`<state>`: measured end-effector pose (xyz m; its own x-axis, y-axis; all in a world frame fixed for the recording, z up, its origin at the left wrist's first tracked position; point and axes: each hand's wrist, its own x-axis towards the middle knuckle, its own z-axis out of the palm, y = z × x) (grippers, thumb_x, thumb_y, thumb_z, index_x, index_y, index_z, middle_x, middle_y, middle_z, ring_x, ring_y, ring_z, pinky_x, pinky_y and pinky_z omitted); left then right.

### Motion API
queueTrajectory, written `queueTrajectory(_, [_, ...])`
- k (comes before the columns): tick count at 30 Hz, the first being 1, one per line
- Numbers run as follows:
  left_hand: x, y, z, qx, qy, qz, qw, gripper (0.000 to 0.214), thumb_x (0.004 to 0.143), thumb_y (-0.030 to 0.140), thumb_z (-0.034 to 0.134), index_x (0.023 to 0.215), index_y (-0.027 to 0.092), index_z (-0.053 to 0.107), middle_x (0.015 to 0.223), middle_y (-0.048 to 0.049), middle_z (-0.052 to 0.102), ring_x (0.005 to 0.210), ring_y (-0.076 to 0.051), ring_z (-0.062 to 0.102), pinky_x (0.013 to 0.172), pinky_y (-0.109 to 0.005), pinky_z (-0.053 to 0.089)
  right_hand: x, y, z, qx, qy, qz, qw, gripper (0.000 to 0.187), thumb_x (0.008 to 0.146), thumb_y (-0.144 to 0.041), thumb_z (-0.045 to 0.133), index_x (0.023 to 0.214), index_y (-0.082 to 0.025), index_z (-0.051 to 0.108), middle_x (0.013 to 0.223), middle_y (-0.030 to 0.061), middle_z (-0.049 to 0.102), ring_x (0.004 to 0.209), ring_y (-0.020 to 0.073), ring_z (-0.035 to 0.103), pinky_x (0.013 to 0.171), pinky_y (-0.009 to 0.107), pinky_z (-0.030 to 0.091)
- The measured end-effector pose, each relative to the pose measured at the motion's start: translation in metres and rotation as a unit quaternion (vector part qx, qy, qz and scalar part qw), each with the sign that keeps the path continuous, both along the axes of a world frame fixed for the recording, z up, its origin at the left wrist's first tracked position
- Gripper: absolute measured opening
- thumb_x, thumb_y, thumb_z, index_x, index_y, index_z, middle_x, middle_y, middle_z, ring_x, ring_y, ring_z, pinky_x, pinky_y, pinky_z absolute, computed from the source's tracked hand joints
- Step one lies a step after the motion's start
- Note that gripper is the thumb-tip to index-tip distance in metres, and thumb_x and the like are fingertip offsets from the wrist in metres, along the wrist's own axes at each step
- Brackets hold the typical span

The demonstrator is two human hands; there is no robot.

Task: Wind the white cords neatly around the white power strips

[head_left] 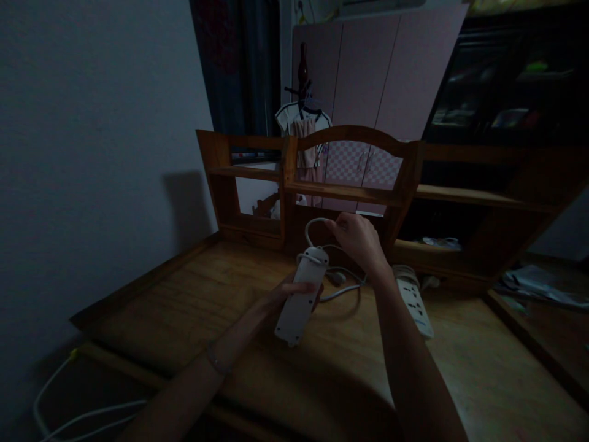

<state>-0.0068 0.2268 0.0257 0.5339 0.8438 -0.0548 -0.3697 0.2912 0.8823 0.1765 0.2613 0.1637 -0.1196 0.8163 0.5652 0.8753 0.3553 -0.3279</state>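
A white power strip [300,301] is tilted above the desk, its screwed back face turned towards me. My left hand [294,291] is closed around its middle, thumb across the back. Its white cord [309,230] loops up from the top end and is wrapped at least once there. My right hand [354,236] pinches this cord a little above and right of the strip. More of the cord and a plug [338,277] lie on the desk behind the strip.
A second power strip [414,304], sockets up with a coiled cord, lies on the wooden desk [221,307] to the right. A wooden shelf unit [350,193] runs along the desk's back. A wall [115,153] stands left. White cables [92,412] hang at lower left.
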Motion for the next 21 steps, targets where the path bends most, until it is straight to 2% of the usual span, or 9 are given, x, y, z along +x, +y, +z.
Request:
queueTrajectory(2, [0.001,-0.002,0.000,0.000,0.007,-0.007,1.000,0.030,0.073,0.025,0.070,0.100,0.013,0.064,0.078,-0.0069,0.065,0.061,-0.014,0.060,0.055,-0.024,0.045,0.008,0.001,0.004,0.050,0.056,-0.026,0.997,0.034,0.092,-0.046,0.047,0.081,-0.018,0.064,0.083,0.0089,0.067,0.078,0.0209,0.060,0.062,0.025,0.036])
queueTrajectory(4, [0.002,-0.002,-0.001,-0.001,0.014,0.018,1.000,0.031,0.075,0.028,0.069,0.102,0.013,0.064,0.081,-0.0075,0.065,0.062,-0.014,0.060,0.056,-0.025,0.046,0.017,0.000,0.009,0.118,0.123,-0.030,0.985,0.036,0.093,-0.045,0.045,0.076,-0.018,0.062,0.076,0.0076,0.065,0.074,0.0198,0.059,0.062,0.025,0.037])
queueTrajectory(7, [0.005,0.002,-0.004,0.021,0.039,0.066,0.997,0.041,0.077,0.034,0.067,0.112,0.014,0.061,0.086,-0.0095,0.066,0.063,-0.016,0.063,0.055,-0.026,0.048,0.032,-0.001,0.017,0.202,0.219,0.000,0.955,0.039,0.092,-0.045,0.046,0.067,-0.017,0.057,0.065,0.0029,0.058,0.064,0.0156,0.055,0.057,0.024,0.035])
queueTrajectory(9, [0.008,0.008,-0.005,0.055,0.043,0.101,0.992,0.055,0.076,0.036,0.069,0.126,0.019,0.052,0.092,-0.0094,0.066,0.064,-0.018,0.065,0.055,-0.027,0.050,0.040,-0.001,0.020,0.227,0.272,0.026,0.935,0.040,0.091,-0.046,0.049,0.063,-0.017,0.055,0.059,-0.0002,0.052,0.059,0.0129,0.050,0.053,0.023,0.033])
queueTrajectory(12, [0.014,0.017,-0.003,0.106,0.022,0.163,0.981,0.082,0.075,0.035,0.072,0.143,0.035,0.026,0.111,-0.0089,0.063,0.068,-0.020,0.068,0.057,-0.030,0.054,0.048,0.003,0.021,0.216,0.346,0.055,0.911,0.041,0.088,-0.047,0.053,0.059,-0.017,0.052,0.054,-0.0035,0.043,0.051,0.0096,0.042,0.047,0.021,0.029])
queueTrajectory(15, [0.015,0.022,-0.001,0.125,0.024,0.168,0.977,0.092,0.077,0.034,0.070,0.147,0.040,0.010,0.120,-0.0108,0.059,0.073,-0.022,0.069,0.058,-0.033,0.056,0.048,0.007,0.020,0.176,0.432,0.101,0.879,0.041,0.087,-0.048,0.055,0.060,-0.018,0.049,0.051,-0.0060,0.036,0.043,0.0068,0.034,0.040,0.020,0.024])
queueTrajectory(18, [0.013,0.019,0.001,0.124,0.052,0.116,0.984,0.093,0.079,0.032,0.069,0.149,0.037,0.007,0.115,-0.0119,0.061,0.067,-0.021,0.068,0.056,-0.033,0.055,0.044,0.006,0.021,0.132,0.515,0.158,0.832,0.037,0.086,-0.047,0.056,0.064,-0.019,0.049,0.049,-0.0085,0.031,0.038,0.0050,0.028,0.036,0.018,0.021])
queueTrajectory(21, [0.012,0.012,0.003,0.126,0.091,0.016,0.988,0.102,0.074,0.026,0.073,0.149,0.035,0.005,0.109,-0.0119,0.063,0.064,-0.020,0.067,0.054,-0.031,0.054,0.044,0.005,0.025,0.082,0.585,0.211,0.779,0.031,0.088,-0.044,0.056,0.069,-0.019,0.051,0.049,-0.0102,0.028,0.035,0.0044,0.024,0.033,0.018,0.020])
